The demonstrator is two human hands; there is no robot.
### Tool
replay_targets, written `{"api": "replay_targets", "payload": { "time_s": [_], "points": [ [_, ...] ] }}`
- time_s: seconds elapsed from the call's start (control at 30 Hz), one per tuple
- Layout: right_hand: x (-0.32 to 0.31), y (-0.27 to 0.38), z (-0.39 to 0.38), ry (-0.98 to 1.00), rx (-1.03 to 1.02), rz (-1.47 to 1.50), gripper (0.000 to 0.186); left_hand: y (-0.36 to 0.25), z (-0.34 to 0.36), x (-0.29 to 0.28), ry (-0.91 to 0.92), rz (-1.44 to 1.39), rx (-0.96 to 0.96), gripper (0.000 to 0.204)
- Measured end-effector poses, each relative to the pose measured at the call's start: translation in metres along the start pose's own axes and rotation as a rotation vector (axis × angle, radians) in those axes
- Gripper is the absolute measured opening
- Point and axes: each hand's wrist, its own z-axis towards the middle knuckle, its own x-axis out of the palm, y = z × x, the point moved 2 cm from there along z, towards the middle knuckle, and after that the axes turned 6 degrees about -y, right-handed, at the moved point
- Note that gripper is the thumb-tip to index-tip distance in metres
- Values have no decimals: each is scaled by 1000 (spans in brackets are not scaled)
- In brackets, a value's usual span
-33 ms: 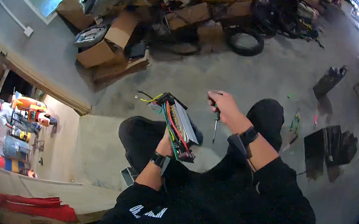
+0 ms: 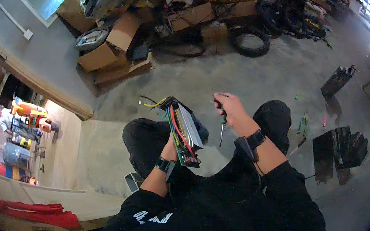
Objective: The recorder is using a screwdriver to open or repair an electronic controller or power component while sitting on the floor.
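My left hand (image 2: pixel 170 149) is closed round a long circuit board (image 2: pixel 182 134) with a silver metal heat sink along its right side. Red, green, blue and black wires run along the board, and yellow and black wire ends stick out at its far end. The board hides most of the left fingers. To its right, my right hand (image 2: pixel 232 109) is closed on a screwdriver (image 2: pixel 222 132) whose shaft points down, apart from the board. The right thumb and index finger are pinched together; whether something small sits between them I cannot tell.
By my left knee lies a hollow metal casing (image 2: pixel 132 182). Pliers (image 2: pixel 304 125) and dark panels (image 2: pixel 338 149) lie on the floor at right, with a dark upright box (image 2: pixel 338 81) beyond. Farther off are a tire (image 2: pixel 249 42) and cardboard boxes (image 2: pixel 101 56). A person (image 2: pixel 4 119) is at far left.
The view has shifted very slightly. Both hands keep their hold on the circuit board and the screwdriver. The person at far left has leaned a little.
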Motion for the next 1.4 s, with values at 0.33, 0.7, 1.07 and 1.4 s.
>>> {"api": "replay_targets", "payload": {
  "time_s": [0.33, 0.7, 1.07, 1.4],
  "points": [
    [-57, 26, -19, 76, -62, 269, 15, 22, -3, -9, 53, -143, -17, 52],
    [-30, 14, -31, -102, -45, 135, 17, 39, 7, -54, 91, -324, -90, 51],
    [25, -1, -51, 109, 37, -1, 14, 60, 3, -83, 40, -442, -101, 50],
    [-35, -56, 13, -189, 116, 142, 12, 83, 61, 19, 11, -475, -399, 45]
  ]
}}
